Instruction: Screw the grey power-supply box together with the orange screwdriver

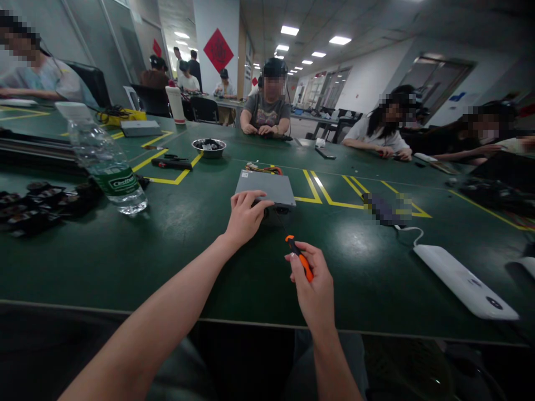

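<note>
A grey metal box with colored wires at its far edge sits on the green table, a round opening and a socket on its near side. My left hand rests on the box's near left edge, fingers spread over its top and front. In my right hand is an orange and black screwdriver, gripped by the handle. Its thin shaft points up and left toward the box's near side; whether the tip touches the box cannot be made out.
A water bottle and dark parts stand left. Beyond are a metal bowl, black tools and a white cup. A white power bank lies right, cabled to a phone. Several people sit around.
</note>
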